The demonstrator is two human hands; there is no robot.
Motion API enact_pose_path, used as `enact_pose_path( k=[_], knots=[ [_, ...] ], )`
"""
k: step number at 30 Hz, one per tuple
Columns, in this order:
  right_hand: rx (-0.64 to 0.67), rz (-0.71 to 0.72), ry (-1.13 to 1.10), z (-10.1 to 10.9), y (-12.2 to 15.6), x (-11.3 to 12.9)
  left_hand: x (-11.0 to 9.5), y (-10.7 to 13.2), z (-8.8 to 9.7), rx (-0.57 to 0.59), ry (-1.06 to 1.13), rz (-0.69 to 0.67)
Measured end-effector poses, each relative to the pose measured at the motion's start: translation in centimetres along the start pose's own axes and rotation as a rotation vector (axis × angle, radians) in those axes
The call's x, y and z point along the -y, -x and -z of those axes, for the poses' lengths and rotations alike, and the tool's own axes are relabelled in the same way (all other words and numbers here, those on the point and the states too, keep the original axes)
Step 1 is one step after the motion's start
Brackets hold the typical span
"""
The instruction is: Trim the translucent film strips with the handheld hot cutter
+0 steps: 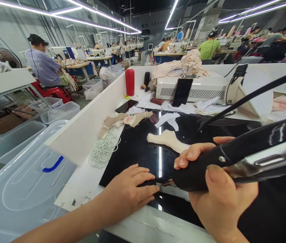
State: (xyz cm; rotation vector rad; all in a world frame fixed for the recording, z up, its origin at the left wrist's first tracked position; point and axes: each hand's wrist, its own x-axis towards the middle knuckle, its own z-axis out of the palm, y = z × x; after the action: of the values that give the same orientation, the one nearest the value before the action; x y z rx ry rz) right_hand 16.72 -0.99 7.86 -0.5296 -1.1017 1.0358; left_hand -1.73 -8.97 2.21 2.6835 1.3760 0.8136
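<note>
- Worktop (82, 194): white, bounded by an upright white board (82, 128) along its left side; a glossy black panel (130, 145) covers much of it and reflects a ceiling light.
- On the black panel: a cream fabric piece (164, 137), lying just beyond the hands, with white scraps (168, 118) farther back. A tangle of pale cord (104, 148) lies at the panel's left edge.
- Rear of the worktop: a red canister (130, 82), a phone (182, 92) leaning on a vented white box (208, 91), and a second phone (127, 106) lying flat.
- Room: sewing stations under tube lights (172, 13); seated people, one in a purple shirt (43, 64), another in green (209, 50); a clear lidded bin (26, 179) at lower left.
- Right hand (218, 189): fingers clamped around a black tool (256, 140) with a metal lever (274, 157), held above the panel; its far end is cut off at the right.
- Left hand (132, 185): fingers extended, close together, at the panel's near edge. Something dark, perhaps a strip, shows at the fingertips; whether they grip it cannot be told.
- The most distant stations are too small to distinguish.
</note>
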Motion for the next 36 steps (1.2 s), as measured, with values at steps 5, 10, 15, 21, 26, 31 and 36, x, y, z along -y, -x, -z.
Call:
enact_pose_path(
  k=[5, 10, 15, 21, 26, 31, 36],
  knots=[
    [0.016, 0.009, -0.018, -0.3, 0.1, 0.0, 0.0, 0.3, 0.0, 0.009, 0.004, 0.004],
    [0.039, 0.008, -0.014, -0.6, 0.2, -0.3, 0.0, 0.3, -0.1, 0.022, 0.007, 0.016],
    [0.027, 0.004, -0.012, -0.7, 0.2, -0.4, -0.1, 0.4, -0.2, 0.023, 0.027, 0.023],
    [0.007, -0.015, -0.029, -0.7, 0.3, 0.3, 0.1, 0.5, -0.2, 0.028, 0.04, 0.03],
    [0.027, -0.019, -0.047, -0.6, 0.7, 0.7, 0.2, 0.4, 0.0, 0.032, 0.102, 0.056],
    [0.036, -0.026, -0.045, -0.7, 0.9, 0.4, 0.1, 0.1, 0.0, 0.037, 0.138, 0.081],
    [0.05, -0.04, -0.044, -0.4, 0.7, 0.7, 0.2, -0.2, 0.1, 0.034, 0.088, 0.029]
  ],
)
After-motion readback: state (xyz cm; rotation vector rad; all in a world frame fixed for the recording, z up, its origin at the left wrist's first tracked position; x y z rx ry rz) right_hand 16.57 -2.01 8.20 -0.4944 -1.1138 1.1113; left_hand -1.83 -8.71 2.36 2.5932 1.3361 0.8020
